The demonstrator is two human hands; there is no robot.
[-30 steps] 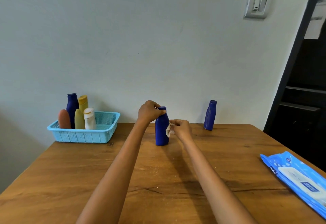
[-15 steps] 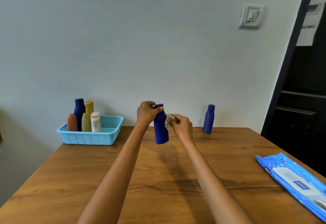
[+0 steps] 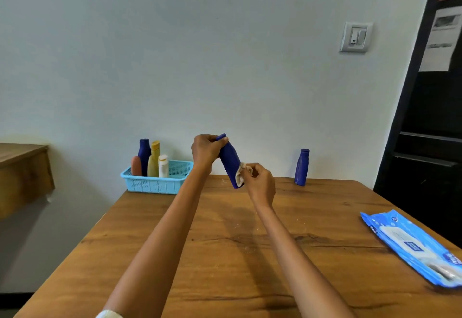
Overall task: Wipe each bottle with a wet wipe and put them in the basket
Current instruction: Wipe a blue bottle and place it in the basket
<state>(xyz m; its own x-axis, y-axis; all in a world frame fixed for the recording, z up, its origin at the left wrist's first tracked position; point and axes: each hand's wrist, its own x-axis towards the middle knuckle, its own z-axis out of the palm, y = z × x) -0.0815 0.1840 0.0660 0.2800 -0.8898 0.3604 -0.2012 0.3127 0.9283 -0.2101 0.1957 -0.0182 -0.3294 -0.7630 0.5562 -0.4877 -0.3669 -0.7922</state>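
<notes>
1. Lifted off the desk (image 3: 225, 255) since a second ago, when it stood upright on the wood, the blue bottle (image 3: 230, 162) now hangs tilted in the air, cap end up and to the left, base down towards my right.
2. My left hand (image 3: 205, 151) grips the bottle around its cap end; my right hand (image 3: 260, 182) pinches the crumpled wet wipe (image 3: 241, 174) and presses it against the lower body.
3. Done so far, as I judge it: four bottles stand in the pale blue basket (image 3: 155, 185) at the far left corner, one dark blue, one yellow, one white and one reddish-brown.
4. Left: finish this bottle and basket it, then the second blue bottle (image 3: 301, 167), upright by the wall.
5. Both blue bottles look like smooth, matte plastic, narrowing to the neck. Perforated plastic lattice forms the basket. Glossy film wraps the wipe pack (image 3: 412, 245) at my right.
</notes>
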